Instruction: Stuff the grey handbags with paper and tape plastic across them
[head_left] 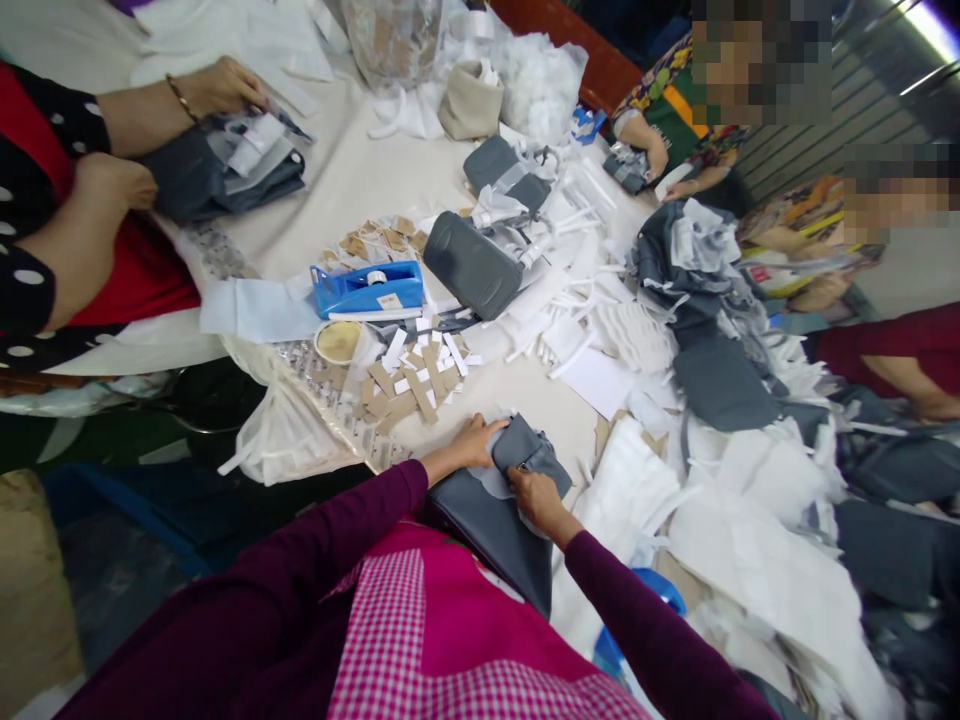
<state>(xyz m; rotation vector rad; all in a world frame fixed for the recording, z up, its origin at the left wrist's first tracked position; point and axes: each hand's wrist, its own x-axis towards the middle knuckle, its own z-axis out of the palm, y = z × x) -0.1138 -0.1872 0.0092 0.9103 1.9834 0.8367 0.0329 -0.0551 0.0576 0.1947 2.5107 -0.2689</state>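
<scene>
Both of my hands grip a grey bag [491,520] that lies at the near table edge against my body. My left hand [474,443] pinches the bag's folded top corner, fingers closed on it. My right hand [534,497] is closed on the bag's upper edge, next to a white lining that shows inside. Just left of my hands lies a heap of brown and white paper tags [412,378].
A blue tape dispenser [367,288] and a round tape roll [338,341] stand beyond the tags. Another rolled grey bag [472,265] lies mid-table. Piles of white and grey fabric [720,380] cover the right side. Other people sit left and far right, handling grey bags [225,170].
</scene>
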